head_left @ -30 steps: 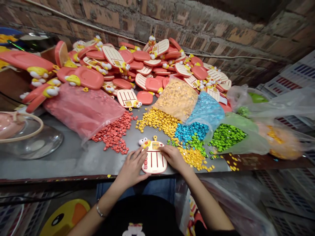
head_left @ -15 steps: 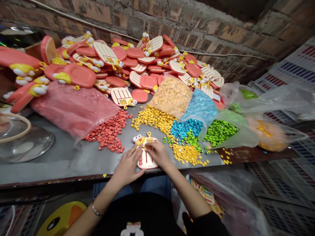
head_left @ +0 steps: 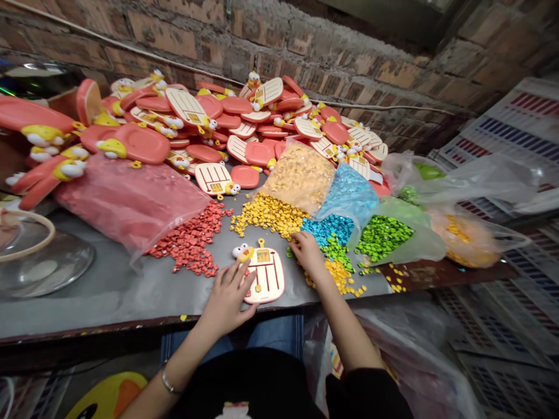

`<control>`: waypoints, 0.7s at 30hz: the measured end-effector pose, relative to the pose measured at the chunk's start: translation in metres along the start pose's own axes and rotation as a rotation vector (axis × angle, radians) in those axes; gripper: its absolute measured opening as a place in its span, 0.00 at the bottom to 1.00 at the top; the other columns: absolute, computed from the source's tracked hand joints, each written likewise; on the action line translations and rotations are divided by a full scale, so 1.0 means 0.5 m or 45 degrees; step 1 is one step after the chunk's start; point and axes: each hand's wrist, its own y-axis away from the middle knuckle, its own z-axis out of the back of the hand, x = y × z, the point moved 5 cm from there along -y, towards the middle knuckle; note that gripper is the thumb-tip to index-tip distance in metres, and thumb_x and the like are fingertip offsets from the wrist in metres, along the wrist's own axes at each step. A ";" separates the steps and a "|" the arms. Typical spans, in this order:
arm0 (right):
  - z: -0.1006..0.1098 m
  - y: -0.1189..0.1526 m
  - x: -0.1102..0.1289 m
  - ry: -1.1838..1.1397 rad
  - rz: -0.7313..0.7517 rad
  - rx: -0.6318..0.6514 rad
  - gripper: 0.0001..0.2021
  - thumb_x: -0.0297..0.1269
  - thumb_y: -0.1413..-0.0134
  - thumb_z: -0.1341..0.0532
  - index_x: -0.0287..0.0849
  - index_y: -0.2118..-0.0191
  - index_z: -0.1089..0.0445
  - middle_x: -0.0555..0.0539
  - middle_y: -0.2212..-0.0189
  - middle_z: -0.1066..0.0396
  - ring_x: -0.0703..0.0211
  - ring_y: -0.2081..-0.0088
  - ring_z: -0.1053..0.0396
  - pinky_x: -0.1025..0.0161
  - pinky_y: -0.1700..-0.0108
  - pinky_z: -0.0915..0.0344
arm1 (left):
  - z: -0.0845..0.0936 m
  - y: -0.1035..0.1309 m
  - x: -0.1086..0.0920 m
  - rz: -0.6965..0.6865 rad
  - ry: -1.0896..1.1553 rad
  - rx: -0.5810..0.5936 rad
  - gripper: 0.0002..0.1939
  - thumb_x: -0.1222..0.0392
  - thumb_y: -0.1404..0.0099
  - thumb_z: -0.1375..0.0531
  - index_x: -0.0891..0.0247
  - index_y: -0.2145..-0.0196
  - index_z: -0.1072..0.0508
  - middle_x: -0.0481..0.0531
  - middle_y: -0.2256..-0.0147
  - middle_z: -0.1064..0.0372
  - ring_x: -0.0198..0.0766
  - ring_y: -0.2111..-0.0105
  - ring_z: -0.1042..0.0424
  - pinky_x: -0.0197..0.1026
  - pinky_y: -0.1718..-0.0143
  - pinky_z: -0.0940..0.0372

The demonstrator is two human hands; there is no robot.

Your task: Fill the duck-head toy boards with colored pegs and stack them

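Observation:
A cream board with a red rim, dark slots and a duck head (head_left: 271,273) lies flat near the table's front edge. A yellow bead (head_left: 258,288) sits in one of its slots, and red beads show partly beside my fingers at its left side. My left hand (head_left: 227,299) rests over the board's left edge, fingers stretched and spread, thumb by the lower edge. To the right of the board, my right hand (head_left: 309,255) has its bent fingertips at the yellow beads (head_left: 273,215), close to the blue beads (head_left: 332,230). What its fingertips pinch, if anything, is hidden.
Red beads (head_left: 196,241) spill from a pink bag (head_left: 135,201) at left. Green beads (head_left: 384,235) and more yellow beads (head_left: 338,276) lie to the right. Behind rises a heap of similar boards (head_left: 236,105) against a brick wall. A clear lid (head_left: 48,256) stands far left.
My right hand has left the board and moved right and up to the bead piles. A yellow bead now shows in the board's slot. My left hand stays at the board's left side.

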 end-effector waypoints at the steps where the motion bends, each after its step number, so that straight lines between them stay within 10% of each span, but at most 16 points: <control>1: -0.011 -0.009 -0.006 0.095 -0.007 0.051 0.08 0.26 0.45 0.41 0.41 0.61 0.28 0.41 0.61 0.27 0.50 0.57 0.32 0.57 0.54 0.37 | -0.001 -0.001 -0.003 -0.004 0.006 -0.003 0.28 0.52 0.40 0.41 0.62 0.43 0.35 0.62 0.36 0.47 0.55 0.37 0.49 0.59 0.40 0.51; 21: 0.004 0.018 -0.011 -0.748 -0.121 -0.183 0.06 0.39 0.47 0.40 0.42 0.69 0.28 0.46 0.68 0.30 0.54 0.62 0.32 0.57 0.59 0.34 | -0.020 0.002 -0.007 -0.131 0.187 0.110 0.13 0.63 0.36 0.45 0.60 0.53 0.32 0.59 0.36 0.48 0.50 0.38 0.50 0.56 0.42 0.47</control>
